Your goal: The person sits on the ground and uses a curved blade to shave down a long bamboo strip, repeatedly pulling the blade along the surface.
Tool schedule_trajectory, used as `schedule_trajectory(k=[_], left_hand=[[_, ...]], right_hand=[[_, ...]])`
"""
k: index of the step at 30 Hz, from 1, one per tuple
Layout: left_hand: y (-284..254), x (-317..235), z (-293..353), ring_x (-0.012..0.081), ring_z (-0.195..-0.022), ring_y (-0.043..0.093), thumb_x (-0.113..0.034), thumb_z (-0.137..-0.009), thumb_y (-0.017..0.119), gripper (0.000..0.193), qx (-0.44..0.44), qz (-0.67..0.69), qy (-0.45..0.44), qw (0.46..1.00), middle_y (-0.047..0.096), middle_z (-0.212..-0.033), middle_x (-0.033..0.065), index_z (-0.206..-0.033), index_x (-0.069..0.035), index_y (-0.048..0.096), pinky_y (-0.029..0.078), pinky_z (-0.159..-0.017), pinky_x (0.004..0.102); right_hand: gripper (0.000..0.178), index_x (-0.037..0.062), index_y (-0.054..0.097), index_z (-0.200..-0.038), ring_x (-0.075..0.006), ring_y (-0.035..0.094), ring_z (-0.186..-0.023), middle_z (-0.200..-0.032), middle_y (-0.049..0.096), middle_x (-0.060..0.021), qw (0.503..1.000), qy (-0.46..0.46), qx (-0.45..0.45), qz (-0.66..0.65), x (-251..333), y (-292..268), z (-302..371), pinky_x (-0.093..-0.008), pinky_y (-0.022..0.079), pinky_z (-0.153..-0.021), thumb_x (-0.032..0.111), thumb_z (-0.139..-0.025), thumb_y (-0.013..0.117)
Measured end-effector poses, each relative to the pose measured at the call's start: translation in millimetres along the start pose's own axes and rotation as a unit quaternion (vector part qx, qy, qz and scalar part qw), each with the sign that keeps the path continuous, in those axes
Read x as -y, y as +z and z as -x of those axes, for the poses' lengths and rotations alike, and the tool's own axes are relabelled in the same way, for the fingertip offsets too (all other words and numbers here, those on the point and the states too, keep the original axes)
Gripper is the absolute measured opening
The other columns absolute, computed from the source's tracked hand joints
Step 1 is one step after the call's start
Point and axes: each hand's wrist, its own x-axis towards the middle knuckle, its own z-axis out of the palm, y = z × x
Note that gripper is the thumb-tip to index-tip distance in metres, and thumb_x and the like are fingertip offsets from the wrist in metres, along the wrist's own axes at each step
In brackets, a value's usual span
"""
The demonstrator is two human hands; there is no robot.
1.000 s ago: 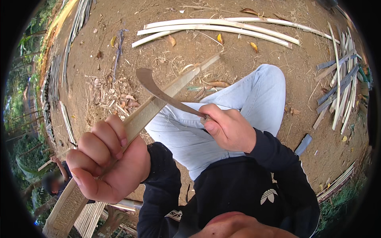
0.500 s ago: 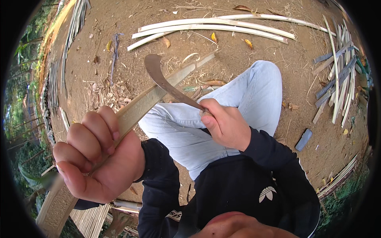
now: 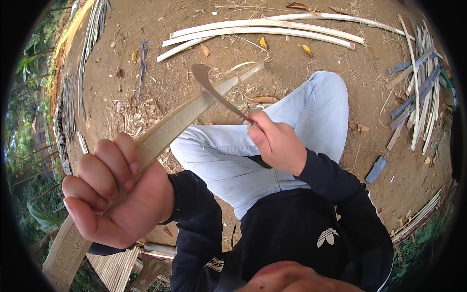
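Observation:
My left hand [image 3: 114, 192] is closed around a long pale bamboo strip [image 3: 189, 109] that slants from the lower left up toward the middle of the ground. My right hand [image 3: 277, 141] grips the handle of a curved knife [image 3: 214, 92]. The blade rests against the upper part of the strip, its rounded tip pointing up and left. My knee in light blue jeans [image 3: 272, 141] lies under both hands, below the dark sleeves.
Several long split bamboo strips [image 3: 262, 29] lie on the bare dirt at the top. A pile of shorter slats [image 3: 418, 92] lies at the right, with a small grey block [image 3: 375, 169] near it. Shavings [image 3: 129, 114] litter the ground at left. More bamboo bundles [image 3: 87, 44] line the left edge.
The knife blade has slid further up along the strip, away from my body. My left hand has dropped slightly and pulled closer to the camera.

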Motion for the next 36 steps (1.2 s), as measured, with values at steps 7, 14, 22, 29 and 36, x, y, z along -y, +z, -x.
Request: schedule_trajectory(k=[7,14,22,29,36], left_hand=[[5.3,1.2,-5.3,0.0092,-0.046,0.023,-0.028,-0.093,0.042,0.037,-0.010,0.002,-0.003,1.000,0.027,-0.053,-0.0032,-0.061,-0.017,0.028,0.024,-0.050,0.0267],[3.8,-2.3,-3.1,0.0093,-0.050,0.025,-0.027,-0.089,0.046,0.037,0.011,0.001,-0.035,0.999,0.027,-0.054,-0.0049,-0.058,-0.019,0.028,0.025,-0.053,0.0270],[1.8,-4.0,-7.5,0.0095,-0.051,0.028,-0.027,-0.091,0.045,0.036,0.002,-0.005,-0.040,0.999,0.029,-0.055,-0.0048,-0.060,-0.019,0.030,0.026,-0.055,0.0270],[6.3,-0.1,-11.6,0.0098,-0.051,0.030,-0.026,-0.093,0.042,0.034,-0.026,-0.006,-0.039,0.999,0.030,-0.056,-0.0040,-0.062,-0.018,0.033,0.027,-0.055,0.0268],[-9.1,3.7,-27.7,0.0109,-0.049,0.029,-0.027,-0.093,0.042,0.033,-0.101,-0.044,-0.041,0.993,0.031,-0.055,-0.0026,-0.063,-0.017,0.034,0.028,-0.053,0.0285]], right_hand=[[0.032,0.0025,0.048,-0.109,-0.0381,0.060,-0.066,-0.071,0.058,-0.0186,0.998,0.053,-0.013,0.015,-14.6,4.3,-8.6,-0.0414,0.045,-0.058,0.033,-0.099,0.042],[0.033,0.0031,0.048,-0.107,-0.0373,0.060,-0.066,-0.071,0.058,-0.0175,0.998,0.062,-0.032,-0.012,-36.5,10.4,-13.9,-0.0403,0.045,-0.058,0.035,-0.099,0.041],[0.031,0.0026,0.046,-0.110,-0.0386,0.061,-0.066,-0.069,0.059,-0.0187,0.995,0.078,-0.047,-0.030,-38.2,22.6,-14.3,-0.0428,0.046,-0.057,0.031,-0.098,0.043],[0.029,0.0053,0.045,-0.110,-0.0420,0.061,-0.071,-0.073,0.061,-0.0202,0.989,0.134,-0.054,-0.026,-45.3,26.4,-14.8,-0.0492,0.045,-0.059,0.030,-0.095,0.047],[0.032,0.0035,0.044,-0.111,-0.0378,0.062,-0.072,-0.077,0.062,-0.0163,0.992,0.123,-0.024,0.007,-42.7,26.6,-10.8,-0.0452,0.047,-0.058,0.030,-0.094,0.049]])
